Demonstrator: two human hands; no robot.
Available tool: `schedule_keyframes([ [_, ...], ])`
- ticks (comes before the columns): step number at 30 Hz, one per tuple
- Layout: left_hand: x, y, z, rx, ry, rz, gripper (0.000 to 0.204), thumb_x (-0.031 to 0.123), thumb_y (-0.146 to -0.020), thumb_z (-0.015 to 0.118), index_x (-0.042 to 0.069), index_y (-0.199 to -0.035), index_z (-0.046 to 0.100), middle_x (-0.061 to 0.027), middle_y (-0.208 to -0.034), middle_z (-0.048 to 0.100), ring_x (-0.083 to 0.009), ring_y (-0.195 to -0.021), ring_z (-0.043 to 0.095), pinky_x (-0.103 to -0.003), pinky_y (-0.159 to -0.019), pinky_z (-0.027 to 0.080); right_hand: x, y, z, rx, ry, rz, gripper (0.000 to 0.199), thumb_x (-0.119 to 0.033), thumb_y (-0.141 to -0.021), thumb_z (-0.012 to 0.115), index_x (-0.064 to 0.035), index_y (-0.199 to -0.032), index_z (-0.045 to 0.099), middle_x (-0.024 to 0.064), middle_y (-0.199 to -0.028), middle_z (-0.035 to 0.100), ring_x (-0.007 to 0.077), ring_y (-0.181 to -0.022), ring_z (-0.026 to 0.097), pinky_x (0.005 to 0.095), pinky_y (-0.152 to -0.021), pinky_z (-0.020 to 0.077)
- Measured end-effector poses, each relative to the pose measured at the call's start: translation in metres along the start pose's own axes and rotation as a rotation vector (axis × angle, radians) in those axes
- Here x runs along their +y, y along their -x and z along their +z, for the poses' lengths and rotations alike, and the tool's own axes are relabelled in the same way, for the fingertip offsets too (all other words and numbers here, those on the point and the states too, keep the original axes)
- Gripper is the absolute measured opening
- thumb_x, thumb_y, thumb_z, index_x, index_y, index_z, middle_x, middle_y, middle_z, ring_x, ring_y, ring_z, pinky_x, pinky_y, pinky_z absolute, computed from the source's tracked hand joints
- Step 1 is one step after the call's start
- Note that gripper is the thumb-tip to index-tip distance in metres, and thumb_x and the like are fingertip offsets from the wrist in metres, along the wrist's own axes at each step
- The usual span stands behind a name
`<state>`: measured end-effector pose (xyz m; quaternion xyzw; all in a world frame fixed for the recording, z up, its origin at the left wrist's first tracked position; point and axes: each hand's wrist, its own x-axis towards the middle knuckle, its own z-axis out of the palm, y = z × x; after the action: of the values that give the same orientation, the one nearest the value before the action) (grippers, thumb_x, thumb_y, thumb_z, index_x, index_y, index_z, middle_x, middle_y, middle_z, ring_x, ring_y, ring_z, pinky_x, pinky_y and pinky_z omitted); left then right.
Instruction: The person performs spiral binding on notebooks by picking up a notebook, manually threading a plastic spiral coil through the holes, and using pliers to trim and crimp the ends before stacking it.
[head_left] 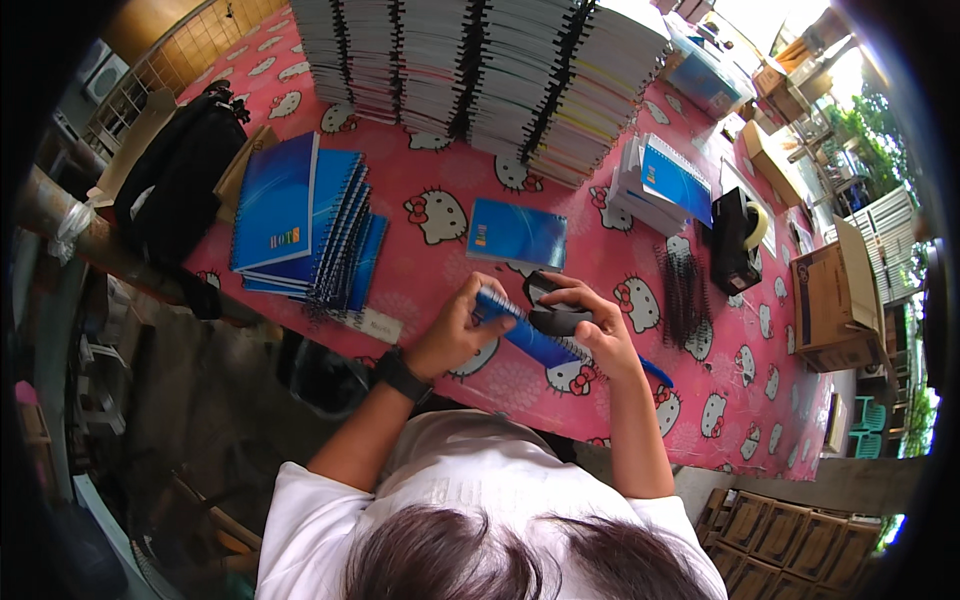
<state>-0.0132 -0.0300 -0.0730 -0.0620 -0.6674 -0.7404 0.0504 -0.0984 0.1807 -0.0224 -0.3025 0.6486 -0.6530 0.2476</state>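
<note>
My left hand (452,332), with a dark band at its wrist, is closed round one end of a small blue spiral notebook (540,345), held tilted over the table's near edge. My right hand (598,325) is closed on a black hand tool (558,319) at the notebook's coil side; fingers partly hide its exact kind. Just beyond both hands lies a loose blue booklet (517,232). Left of them is a stack of blue spiral notebooks (275,210). Black plastic binding coils (683,295) lie in a bundle to the right.
Tall stacks of coil-bound books (430,65) stand at the far side of the pink patterned table (380,165). To the right are a smaller booklet stack (660,180), a black tape dispenser (736,240) and a cardboard box (838,300). A black bag (180,170) rests at left.
</note>
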Motion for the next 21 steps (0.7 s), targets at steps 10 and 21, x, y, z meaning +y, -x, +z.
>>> schedule_keyframes([
  [10, -0.004, 0.001, 0.001, -0.073, -0.116, 0.057, 0.023, 0.005, -0.094, 0.056, 0.009, -0.111, 0.041, -0.0008, -0.102, 0.042, -0.0077, -0.092, 0.043, -0.023, -0.082, 0.040, -0.004, -0.011, -0.001, -0.038, 0.169, 0.055, 0.067, -0.060, -0.077, 0.067, -0.0003, -0.108, 0.067, 0.0179, -0.126, 0.055, 0.0270, -0.117, 0.052, 0.0386, -0.099, 0.0384],
  [21, -0.015, -0.002, 0.002, -0.090, -0.050, 0.110, 0.022, 0.008, -0.095, 0.056, 0.008, -0.112, 0.042, -0.0014, -0.100, 0.043, -0.0079, -0.096, 0.044, -0.024, -0.084, 0.040, -0.023, -0.005, 0.010, -0.096, 0.173, -0.046, 0.064, -0.058, -0.074, 0.070, -0.0046, -0.108, 0.068, 0.0190, -0.129, 0.053, 0.0320, -0.119, 0.051, 0.0418, -0.099, 0.0389],
])
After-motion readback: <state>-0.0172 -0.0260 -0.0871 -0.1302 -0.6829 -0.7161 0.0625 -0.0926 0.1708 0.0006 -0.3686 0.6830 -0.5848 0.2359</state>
